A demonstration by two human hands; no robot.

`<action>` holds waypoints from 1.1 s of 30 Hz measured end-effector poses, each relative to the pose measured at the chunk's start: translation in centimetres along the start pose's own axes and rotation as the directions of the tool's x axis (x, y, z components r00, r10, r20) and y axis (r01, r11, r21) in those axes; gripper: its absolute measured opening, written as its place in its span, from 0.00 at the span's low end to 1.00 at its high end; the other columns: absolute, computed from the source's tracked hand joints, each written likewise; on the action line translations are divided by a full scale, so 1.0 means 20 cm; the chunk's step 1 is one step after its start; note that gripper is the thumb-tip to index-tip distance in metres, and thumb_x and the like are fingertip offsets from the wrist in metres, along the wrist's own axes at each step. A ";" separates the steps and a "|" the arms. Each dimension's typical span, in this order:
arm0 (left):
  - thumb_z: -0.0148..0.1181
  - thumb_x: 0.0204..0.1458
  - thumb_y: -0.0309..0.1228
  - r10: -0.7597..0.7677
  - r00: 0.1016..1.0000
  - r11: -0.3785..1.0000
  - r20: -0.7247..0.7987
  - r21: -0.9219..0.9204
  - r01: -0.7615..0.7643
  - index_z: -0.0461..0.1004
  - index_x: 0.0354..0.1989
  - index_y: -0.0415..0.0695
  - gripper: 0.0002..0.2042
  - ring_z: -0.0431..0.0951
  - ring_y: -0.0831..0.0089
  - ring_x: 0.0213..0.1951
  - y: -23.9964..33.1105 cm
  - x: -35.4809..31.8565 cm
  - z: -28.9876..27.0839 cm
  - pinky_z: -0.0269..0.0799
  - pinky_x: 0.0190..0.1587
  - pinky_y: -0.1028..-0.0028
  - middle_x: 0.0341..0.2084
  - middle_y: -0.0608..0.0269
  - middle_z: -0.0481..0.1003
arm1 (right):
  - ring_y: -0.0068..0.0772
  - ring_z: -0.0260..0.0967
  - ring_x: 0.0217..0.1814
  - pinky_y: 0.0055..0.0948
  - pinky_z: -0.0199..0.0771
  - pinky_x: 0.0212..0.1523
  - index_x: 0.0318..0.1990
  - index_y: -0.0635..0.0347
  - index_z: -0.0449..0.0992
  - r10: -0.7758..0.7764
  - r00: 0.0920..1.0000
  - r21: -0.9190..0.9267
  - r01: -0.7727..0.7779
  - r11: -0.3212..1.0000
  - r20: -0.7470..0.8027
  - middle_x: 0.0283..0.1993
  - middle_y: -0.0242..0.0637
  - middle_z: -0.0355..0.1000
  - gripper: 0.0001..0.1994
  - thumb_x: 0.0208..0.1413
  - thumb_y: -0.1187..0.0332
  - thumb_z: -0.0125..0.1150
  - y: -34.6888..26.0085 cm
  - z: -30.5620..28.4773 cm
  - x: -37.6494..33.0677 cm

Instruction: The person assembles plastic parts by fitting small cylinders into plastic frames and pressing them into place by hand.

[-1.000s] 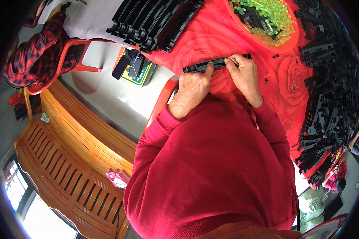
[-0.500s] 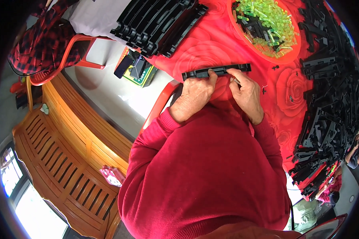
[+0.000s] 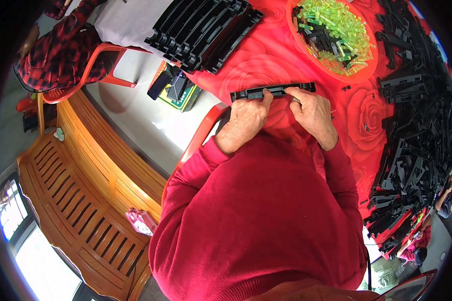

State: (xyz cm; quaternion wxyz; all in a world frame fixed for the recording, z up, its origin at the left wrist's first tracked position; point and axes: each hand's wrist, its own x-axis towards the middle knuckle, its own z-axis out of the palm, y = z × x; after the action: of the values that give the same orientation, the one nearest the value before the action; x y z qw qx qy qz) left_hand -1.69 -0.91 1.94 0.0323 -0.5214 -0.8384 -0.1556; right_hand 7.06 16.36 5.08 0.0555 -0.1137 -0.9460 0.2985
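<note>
Fingers of the left hand (image 3: 246, 118) hold the black strip (image 3: 277, 91) over the red tablecloth (image 3: 266, 59); the right hand (image 3: 314, 114), earlier lapping the strip, now lays one fingertip there, others curled, any grip unclear; work seems unfinished.

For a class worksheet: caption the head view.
Left hand and right hand hold a long black part over red floral cloth.

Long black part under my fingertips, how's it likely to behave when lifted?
The long black part probably stays stiff, since it looks like molded plastic. It seems light, being slim with hollows. Its angular sides make rolling unlikely.
</note>
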 end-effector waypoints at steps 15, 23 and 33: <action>0.63 0.47 0.29 -0.134 0.969 0.965 -0.207 -0.249 0.080 0.74 0.41 0.41 0.13 0.76 0.63 0.20 0.01 -0.02 -0.07 0.71 0.23 0.67 0.18 0.60 0.74 | 0.45 0.70 0.40 0.35 0.70 0.41 0.45 0.68 0.70 0.066 0.984 0.315 -0.010 0.949 -0.167 0.38 0.48 0.68 0.12 0.53 0.82 0.50 0.03 -0.08 -0.07; 0.66 0.40 0.26 -0.205 0.926 0.967 -0.317 -0.215 0.140 0.77 0.35 0.41 0.11 0.70 0.60 0.43 -0.07 -0.05 -0.13 0.66 0.43 0.63 0.41 0.59 0.72 | 0.39 0.73 0.36 0.32 0.71 0.38 0.42 0.65 0.72 0.182 0.973 0.369 -0.118 0.922 -0.144 0.37 0.45 0.73 0.09 0.53 0.77 0.56 0.06 -0.03 -0.07; 0.66 0.42 0.30 -0.235 0.956 0.905 -0.173 -0.398 0.150 0.74 0.37 0.40 0.14 0.71 0.55 0.40 -0.20 -0.02 -0.14 0.67 0.43 0.61 0.38 0.54 0.73 | 0.50 0.72 0.35 0.46 0.72 0.33 0.38 0.59 0.70 0.067 0.997 -0.034 -0.068 0.997 -0.023 0.40 0.44 0.68 0.12 0.49 0.65 0.63 -0.07 -0.01 0.17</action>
State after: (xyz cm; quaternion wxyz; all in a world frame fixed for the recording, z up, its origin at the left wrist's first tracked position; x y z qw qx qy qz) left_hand -5.28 -3.68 3.56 0.0062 -0.4116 -0.8311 -0.3738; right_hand 3.57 16.15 6.15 0.0537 -0.1499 -0.9459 0.2826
